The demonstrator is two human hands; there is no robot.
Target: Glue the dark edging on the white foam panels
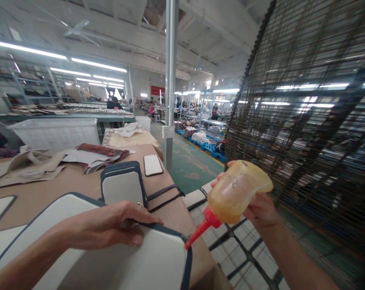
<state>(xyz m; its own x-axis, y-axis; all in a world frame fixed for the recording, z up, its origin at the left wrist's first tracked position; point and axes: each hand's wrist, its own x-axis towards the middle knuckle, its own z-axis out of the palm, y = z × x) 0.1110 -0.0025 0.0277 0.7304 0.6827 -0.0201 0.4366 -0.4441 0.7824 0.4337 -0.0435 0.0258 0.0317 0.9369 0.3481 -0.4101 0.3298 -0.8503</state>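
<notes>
My right hand (259,207) is wrapped round a yellowish squeeze bottle (231,191), tilted so that its red nozzle (197,234) points down to the left. The nozzle tip meets the dark-edged corner of a large white panel (152,257). On that panel's far edge lies my left hand (110,225), thumb on the white face and fingers along the dark border, pinching the edge. Just beyond my left hand sits a stack of smaller white pieces with dark borders (122,187).
The brown table (170,213) also bears a small white piece (152,165), dark straps (164,196) and cloth scraps (92,157). Behind is a white bin (58,133). A metal post (169,80) stands ahead; a wire rack (300,104) rises at right. People are far off.
</notes>
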